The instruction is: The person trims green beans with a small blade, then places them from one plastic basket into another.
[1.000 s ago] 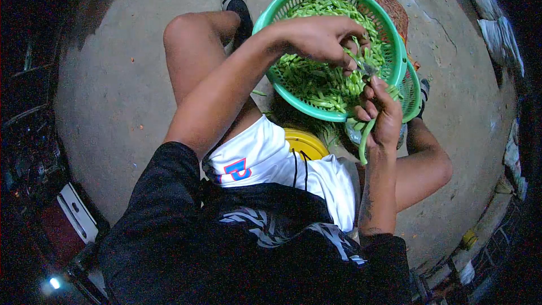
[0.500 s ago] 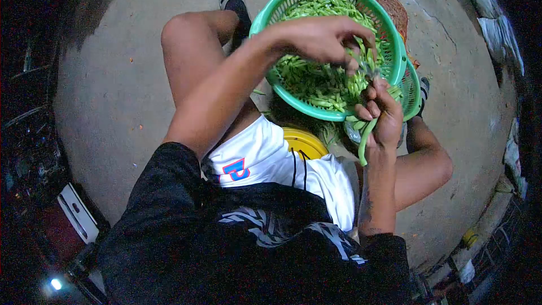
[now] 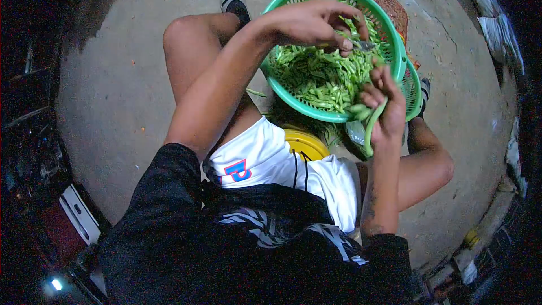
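Observation:
My left hand [image 3: 319, 25] is over a green basket [image 3: 333, 117] of cut green beans [image 3: 333, 87], its fingers closed round a small knife [image 3: 364, 45] whose blade points right. At the basket's right edge, my right hand [image 3: 389, 104] grips several long green beans [image 3: 372, 130]; one curves down beside the palm. The fingertips of my right hand are slightly blurred. The two hands are apart, with the blade above the right fingertips.
A second green basket [image 3: 415, 93] shows under the first. A reddish mesh sack [image 3: 389, 8] lies behind them. Between my legs sit a yellow round object [image 3: 307, 142] and a clear plastic bag [image 3: 355, 131]. Orange scraps dot the concrete floor [image 3: 124, 90].
My left hand has moved up and left with the knife, away from my right hand. My right hand has shifted slightly, and the long bean in it has tilted.

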Tool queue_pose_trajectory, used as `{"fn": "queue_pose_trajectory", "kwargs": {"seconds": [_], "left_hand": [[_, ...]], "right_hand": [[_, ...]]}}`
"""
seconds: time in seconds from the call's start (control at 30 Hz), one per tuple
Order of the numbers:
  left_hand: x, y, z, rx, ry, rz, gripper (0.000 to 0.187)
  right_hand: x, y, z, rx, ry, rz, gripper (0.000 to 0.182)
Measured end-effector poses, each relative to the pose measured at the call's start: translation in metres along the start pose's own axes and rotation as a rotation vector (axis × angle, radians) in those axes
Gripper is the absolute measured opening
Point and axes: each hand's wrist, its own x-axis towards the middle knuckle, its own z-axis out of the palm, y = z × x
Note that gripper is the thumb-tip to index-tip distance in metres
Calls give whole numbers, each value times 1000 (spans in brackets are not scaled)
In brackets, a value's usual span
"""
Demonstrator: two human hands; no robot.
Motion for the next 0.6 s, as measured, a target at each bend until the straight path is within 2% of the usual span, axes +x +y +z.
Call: {"fn": "queue_pose_trajectory", "kwargs": {"seconds": [0.03,0.13,0.2,0.3,0.37,0.4,0.47,0.5,0.53,0.6], "left_hand": [[-1,-1,0,20,28,2,35],[0,-4,-2,29,53,25,34],[-2,-3,-5,48,59,22,34],[-4,-2,-1,69,79,6,35],[-4,-1,1,93,91,9,34],[-2,-4,2,95,91,10,34],[2,-10,3,132,34,49,32],[2,-6,2,288,2,-6,32],[3,-7,3,287,3,-6,32],[5,-9,8,291,-133,36,32]], "right_hand": [[0,-1,3,2,5,-8,29],[3,1,18,49,226,51,34],[2,8,-3,69,-54,150,36],[-1,9,-6,6,-72,156,35],[-8,8,8,-290,-23,48,34],[-10,10,12,-291,-24,47,34],[-12,13,18,-522,128,-22,33],[-13,12,19,-579,127,-23,31],[-14,12,22,-579,126,-22,31],[-16,14,27,-721,107,-26,30]]}}
